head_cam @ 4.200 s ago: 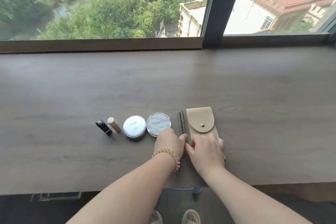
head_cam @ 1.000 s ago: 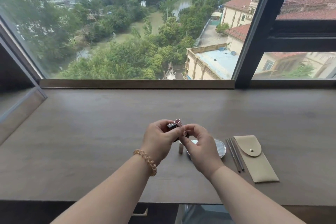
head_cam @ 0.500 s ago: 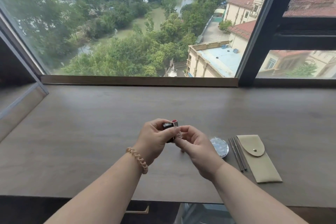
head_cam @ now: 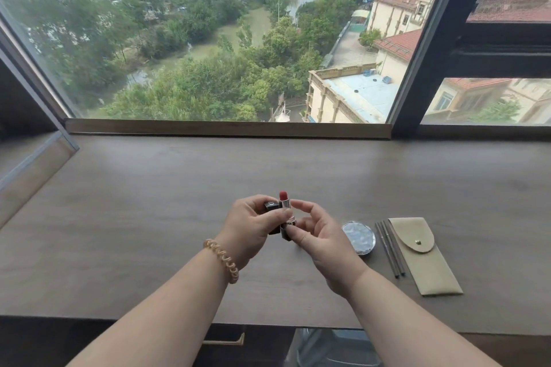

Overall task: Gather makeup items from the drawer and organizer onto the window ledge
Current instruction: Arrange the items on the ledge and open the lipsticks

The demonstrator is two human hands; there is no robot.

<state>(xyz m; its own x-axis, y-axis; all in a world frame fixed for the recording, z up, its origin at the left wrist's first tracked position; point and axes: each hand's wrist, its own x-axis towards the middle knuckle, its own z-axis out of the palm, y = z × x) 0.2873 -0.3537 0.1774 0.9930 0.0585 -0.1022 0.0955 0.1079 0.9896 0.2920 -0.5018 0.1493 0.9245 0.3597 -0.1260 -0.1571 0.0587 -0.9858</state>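
Observation:
Above the wooden window ledge (head_cam: 149, 217), both hands hold an uncapped lipstick (head_cam: 284, 205); its red tip sticks up out of a silver tube. My left hand (head_cam: 250, 225) grips the black cap (head_cam: 270, 206) and touches the tube. My right hand (head_cam: 320, 237) pinches the black base (head_cam: 286, 232) from below. On the ledge to the right lie a round silver compact (head_cam: 359, 237), two thin dark pencils (head_cam: 389, 247) and a beige snap pouch (head_cam: 420, 253). The white compact and the small beige tube are hidden behind my hands.
A large window (head_cam: 208, 39) rises behind the ledge, with a dark frame post (head_cam: 429, 39) at the right. A slanted glass side panel (head_cam: 29, 158) bounds the ledge on the left. A drawer handle (head_cam: 223, 342) shows below the front edge.
The lipstick's red tip has risen out of the silver tube. My hands have shifted slightly apart, the black cap now off to the left in my left hand.

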